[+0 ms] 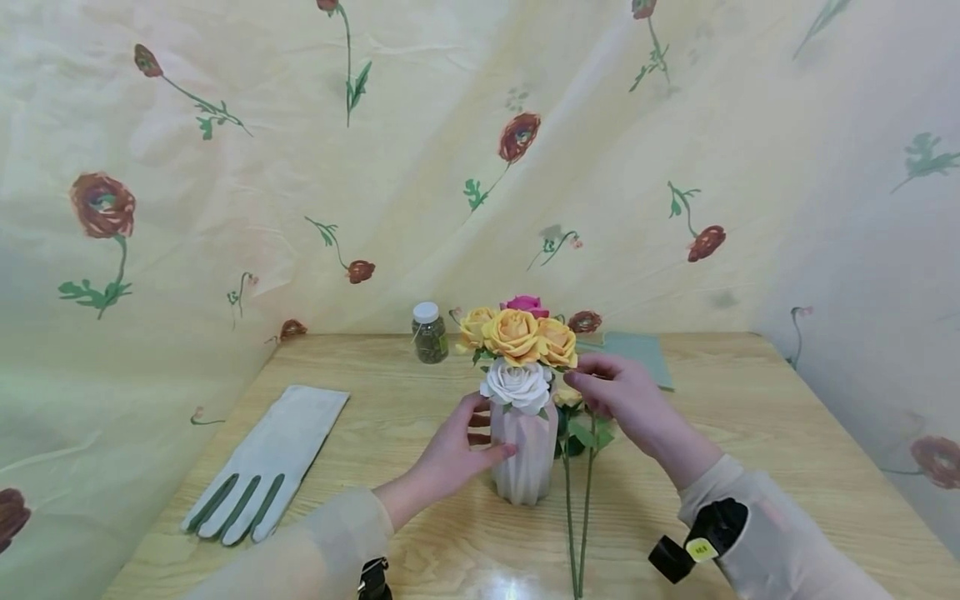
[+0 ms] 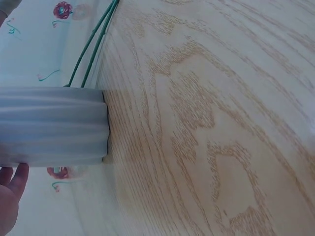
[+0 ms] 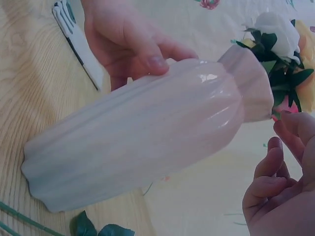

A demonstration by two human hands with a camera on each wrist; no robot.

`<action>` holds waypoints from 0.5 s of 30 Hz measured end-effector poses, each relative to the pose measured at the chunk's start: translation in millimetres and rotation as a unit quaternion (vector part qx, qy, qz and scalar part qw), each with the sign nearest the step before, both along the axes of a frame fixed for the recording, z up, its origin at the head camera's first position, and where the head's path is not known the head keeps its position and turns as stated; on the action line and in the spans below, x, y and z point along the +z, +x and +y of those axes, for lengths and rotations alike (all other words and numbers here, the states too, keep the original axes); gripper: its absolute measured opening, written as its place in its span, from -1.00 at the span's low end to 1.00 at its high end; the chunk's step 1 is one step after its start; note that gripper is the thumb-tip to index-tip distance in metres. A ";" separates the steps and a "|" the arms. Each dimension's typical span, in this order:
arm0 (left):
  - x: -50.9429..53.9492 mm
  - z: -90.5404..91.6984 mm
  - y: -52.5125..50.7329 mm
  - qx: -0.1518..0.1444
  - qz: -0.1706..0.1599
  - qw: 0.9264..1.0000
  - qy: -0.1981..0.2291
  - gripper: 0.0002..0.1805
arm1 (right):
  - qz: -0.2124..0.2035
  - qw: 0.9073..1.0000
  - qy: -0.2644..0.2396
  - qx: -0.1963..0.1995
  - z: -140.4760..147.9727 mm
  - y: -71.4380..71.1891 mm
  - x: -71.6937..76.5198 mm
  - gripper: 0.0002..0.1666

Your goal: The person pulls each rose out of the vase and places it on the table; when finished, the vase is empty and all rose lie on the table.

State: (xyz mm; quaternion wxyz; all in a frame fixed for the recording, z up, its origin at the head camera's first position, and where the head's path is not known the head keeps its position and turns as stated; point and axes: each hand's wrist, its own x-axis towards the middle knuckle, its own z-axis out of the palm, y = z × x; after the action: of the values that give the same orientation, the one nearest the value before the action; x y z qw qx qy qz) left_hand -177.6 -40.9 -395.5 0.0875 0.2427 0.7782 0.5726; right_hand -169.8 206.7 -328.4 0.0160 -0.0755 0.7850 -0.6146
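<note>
The left hand (image 1: pixel 453 443) grips the vase (image 1: pixel 522 458) standing on the table (image 1: pixel 626 500), the right hand (image 1: pixel 618 396) bends its fingers beside the vase's roses (image 1: pixel 513 335) (pinching or not, I cannot tell), and this probably stiff, slick, breakable vase wants holding round its body.

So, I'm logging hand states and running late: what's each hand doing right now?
Left hand: holding the pale pink fluted vase.
Right hand: open, loosely bent beside the yellow roses; no grip visible.
</note>
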 end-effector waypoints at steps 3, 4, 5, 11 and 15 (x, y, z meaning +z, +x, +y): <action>-0.9 0.1 -0.6 -0.002 0.006 1.000 0.007 -0.33 | 0.005 1.000 -0.014 0.007 -3.4 0.4 3.6 -0.63; -1.3 0.2 -0.9 -0.003 0.008 1.000 0.009 -0.33 | 0.006 1.000 -0.019 0.009 -4.3 0.4 4.3 -0.66; -1.8 0.4 -1.2 -0.004 0.009 1.000 0.010 -0.34 | 0.008 1.000 -0.023 0.010 -5.0 0.5 4.9 -0.69; -3.2 0.8 -1.9 -0.008 0.010 1.000 0.016 -0.35 | 0.009 0.999 -0.038 0.008 -11.2 0.8 6.7 -0.77; -3.2 0.2 -1.3 -0.005 0.011 1.000 0.013 -0.35 | 0.007 0.999 -0.035 0.000 -16.7 0.5 7.3 -0.64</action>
State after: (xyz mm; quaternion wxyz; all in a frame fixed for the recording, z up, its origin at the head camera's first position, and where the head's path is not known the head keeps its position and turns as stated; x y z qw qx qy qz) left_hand -178.9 -40.7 -398.7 0.0786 0.2541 0.7706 0.5792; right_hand -169.3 190.0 -321.1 0.0077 -0.0804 0.7629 -0.6415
